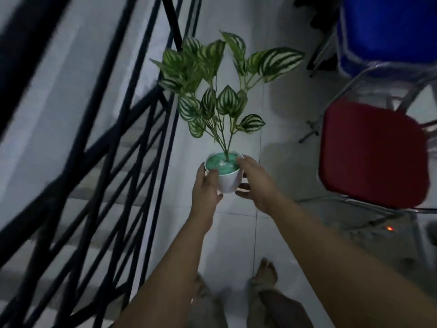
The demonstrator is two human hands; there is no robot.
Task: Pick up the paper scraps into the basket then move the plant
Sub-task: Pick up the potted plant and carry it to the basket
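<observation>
Head view: plant [220, 91] is held out in front of the body, above the tiled floor [236, 233], between the black stair railing [99, 138] and the red chair [373, 155]. Small white pot [228, 182] is clasped on both sides: left hand [207, 185] wrapped around the left wall with the thumb over the rim, right hand [256, 183] cupped against the right wall and underside. Both grips are closed on the pot. Load is judged light but top-heavy; leaves look artificial and floppy. Smooth pot wall may be slippery, so the pot, not the stems, is the part to be held.
</observation>
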